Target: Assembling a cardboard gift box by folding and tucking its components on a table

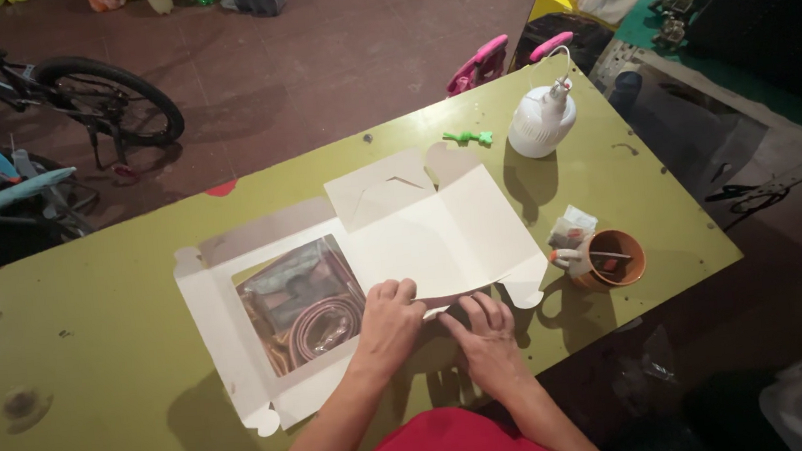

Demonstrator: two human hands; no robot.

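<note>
Both my hands are down flat on the near edge of a white flattened cardboard box blank (pixel 421 238) lying on the olive-green table (pixel 74 360). My left hand (pixel 389 321) is palm down, fingers close together and slightly curled, tips pressing the card right beside the clear window panel (pixel 301 302). My right hand (pixel 484 332) is just beside it, nearly touching, fingers a bit spread and pressed flat on a flap at the blank's near edge. Neither hand is pinching or gripping anything, just pushing down.

The blank sits mid-table, spread open, flaps out on all sides. A reflection shows in its plastic window.

Right of my right hand, near the table edge, is a brown cup (pixel 614 258) with a stick or brush in it, and some crumpled wrapping (pixel 571 230) touching it. Further back stands a white squeeze bottle (pixel 541 118) with a nozzle, and a small green piece (pixel 468 137) lies just left of it. A bicycle (pixel 70 95) is on the floor beyond the table, far left. Red clothing (pixel 450 449) shows at the bottom of the head view.
</note>
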